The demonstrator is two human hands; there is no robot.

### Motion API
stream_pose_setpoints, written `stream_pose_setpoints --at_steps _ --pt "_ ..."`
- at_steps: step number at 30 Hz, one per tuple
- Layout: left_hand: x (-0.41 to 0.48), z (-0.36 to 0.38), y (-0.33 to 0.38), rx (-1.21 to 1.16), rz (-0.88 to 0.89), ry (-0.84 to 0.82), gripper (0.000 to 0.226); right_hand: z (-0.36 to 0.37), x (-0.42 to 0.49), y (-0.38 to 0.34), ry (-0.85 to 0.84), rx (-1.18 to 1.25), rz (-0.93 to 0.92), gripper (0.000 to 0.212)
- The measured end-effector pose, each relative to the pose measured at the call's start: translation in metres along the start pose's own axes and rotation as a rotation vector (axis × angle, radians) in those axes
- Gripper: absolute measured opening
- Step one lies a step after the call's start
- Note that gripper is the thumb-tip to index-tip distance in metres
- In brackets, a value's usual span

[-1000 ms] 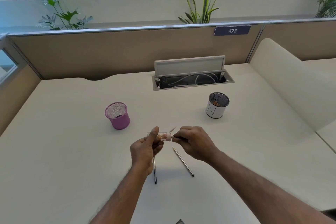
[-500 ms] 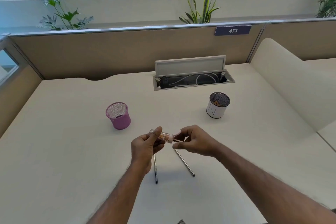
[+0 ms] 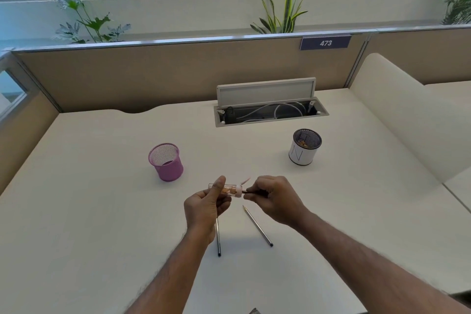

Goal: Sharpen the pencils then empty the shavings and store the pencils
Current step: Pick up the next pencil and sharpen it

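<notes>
- At a pale desk [image 3: 102,211], a person holds a clear tube sharpener [image 3: 230,190] level above the desktop. The left hand [image 3: 206,209] grips its barrel, thumb on top and fingers curled beneath.
- The right hand [image 3: 275,199] is closed round a dark pencil [image 3: 246,192], whose end is set into the sharpener's pink cap [image 3: 238,190]. Only a short stretch of the pencil shows between cap and fingers.
- Tan shavings [image 3: 227,190] lie inside the clear barrel, and a thin pink strip rises from the cap.
- A second pencil [image 3: 218,239] lies flat on the desk below the hands, running toward the camera with its far end hidden behind the left hand.
- A third pencil [image 3: 257,225] lies near it to the right, angled, with its sharpened point toward the hands. The two pencils on the desk do not touch.
- A pink mesh cup [image 3: 167,162] stands upright beyond the hands to the left.
- A white cup [image 3: 304,154] marked with an N and lined with black mesh stands well apart to the right, with brownish bits visible inside.
- Farther back, a cable tray [image 3: 270,116] sits open in the desk with its lid raised and white cables inside.
- The partition behind carries a plate [image 3: 325,43] reading 473, with plants [image 3: 285,13] along the window.
</notes>
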State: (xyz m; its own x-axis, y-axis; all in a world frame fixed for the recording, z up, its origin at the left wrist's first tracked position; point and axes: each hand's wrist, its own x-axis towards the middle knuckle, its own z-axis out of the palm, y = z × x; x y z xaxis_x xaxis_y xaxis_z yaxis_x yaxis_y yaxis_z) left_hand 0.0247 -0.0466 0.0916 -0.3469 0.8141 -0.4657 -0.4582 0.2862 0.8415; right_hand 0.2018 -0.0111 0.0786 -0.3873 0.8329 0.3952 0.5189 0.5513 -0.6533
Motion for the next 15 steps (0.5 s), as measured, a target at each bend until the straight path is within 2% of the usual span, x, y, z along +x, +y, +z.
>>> stream_pose_setpoints --at_steps 5,9,15 --pt "-0.001 0.001 0.0 0.033 0.028 -0.041 0.03 -0.009 0.001 -0.004 -0.124 0.103 0.086 0.011" --pt "0.0 -0.001 0.0 0.076 0.075 -0.103 0.031 -0.017 0.001 -0.009 -0.279 0.321 0.315 0.024" --pt "0.002 -0.004 0.001 0.132 0.072 -0.191 0.038 -0.028 0.007 -0.008 -0.488 0.611 0.547 0.018"
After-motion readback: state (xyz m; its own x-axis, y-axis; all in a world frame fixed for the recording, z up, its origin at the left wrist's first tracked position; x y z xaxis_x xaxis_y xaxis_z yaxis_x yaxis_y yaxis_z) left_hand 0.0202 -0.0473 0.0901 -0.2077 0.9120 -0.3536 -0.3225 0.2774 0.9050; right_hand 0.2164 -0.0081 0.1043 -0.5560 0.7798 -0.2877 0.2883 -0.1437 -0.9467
